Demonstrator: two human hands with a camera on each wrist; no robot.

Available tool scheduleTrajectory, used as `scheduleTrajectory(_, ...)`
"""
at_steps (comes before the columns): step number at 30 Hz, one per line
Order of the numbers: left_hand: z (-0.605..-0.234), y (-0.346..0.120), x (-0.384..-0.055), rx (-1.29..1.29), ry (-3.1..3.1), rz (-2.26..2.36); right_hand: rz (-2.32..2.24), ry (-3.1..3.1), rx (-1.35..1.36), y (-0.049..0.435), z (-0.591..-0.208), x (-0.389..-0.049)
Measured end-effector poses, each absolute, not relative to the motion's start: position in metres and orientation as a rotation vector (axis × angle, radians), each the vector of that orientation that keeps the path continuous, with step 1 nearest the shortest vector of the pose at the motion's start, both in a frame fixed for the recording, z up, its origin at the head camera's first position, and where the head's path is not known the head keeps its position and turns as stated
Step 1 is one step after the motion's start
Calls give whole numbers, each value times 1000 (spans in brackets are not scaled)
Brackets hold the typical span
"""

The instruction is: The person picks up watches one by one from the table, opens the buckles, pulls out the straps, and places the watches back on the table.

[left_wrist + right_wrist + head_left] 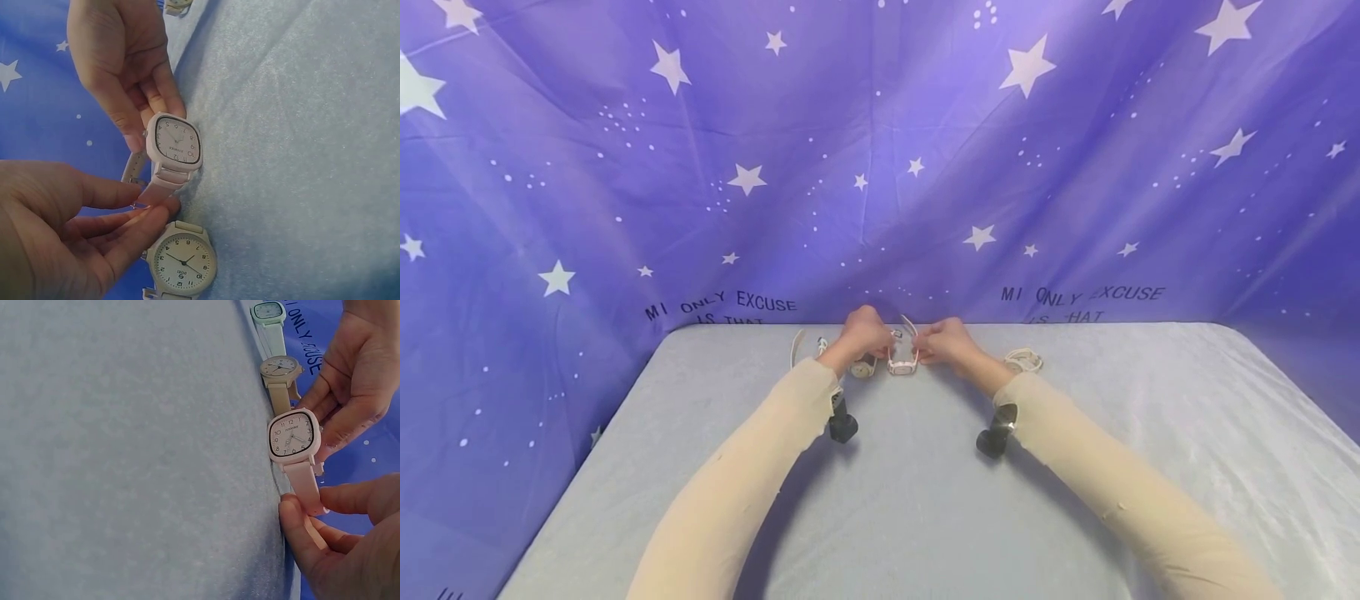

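Note:
A pink wristwatch [902, 367] with a rounded-square face stands between my hands near the table's far edge. My left hand [69, 222] pinches the strap on one side of its case. On the other side, my right hand [353, 534] pinches the other strap between thumb and fingers. The pink face [178, 141] points away from the backdrop in the left wrist view. Close beside my left hand lies a beige watch [280, 370] with a round dial. In the head view, my left hand [867, 332] partly covers that beige watch [863, 367].
A mint-green watch [269, 311] lies beyond the beige one, left of my left hand. Another pale watch [1024, 360] rests to the right, behind my right wrist. A grey cloth covers the table [917, 500]. A purple star-printed curtain [872, 167] hangs at the far edge.

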State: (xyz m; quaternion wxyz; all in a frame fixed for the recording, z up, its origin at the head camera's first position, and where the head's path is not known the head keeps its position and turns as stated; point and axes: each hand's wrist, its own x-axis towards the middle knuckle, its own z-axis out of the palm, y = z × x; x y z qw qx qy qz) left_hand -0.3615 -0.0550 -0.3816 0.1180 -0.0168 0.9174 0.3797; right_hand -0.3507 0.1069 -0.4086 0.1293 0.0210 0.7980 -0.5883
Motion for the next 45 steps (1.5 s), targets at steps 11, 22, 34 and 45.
scheduleTrajectory(11,-377,-54,-359,-3,2796,910,-1640,2382,60,103,-405,-350)
scheduleTrajectory(22,-369,-55,-361,-2,2746,896,-1554,2394,129,102,-399,-354)
scheduleTrajectory(34,-368,-53,-369,-68,2664,897,-1597,2239,230,105,-396,-361)
scheduleTrajectory(45,-369,-55,-370,-90,2657,915,-1609,2224,232,105,-395,-360)
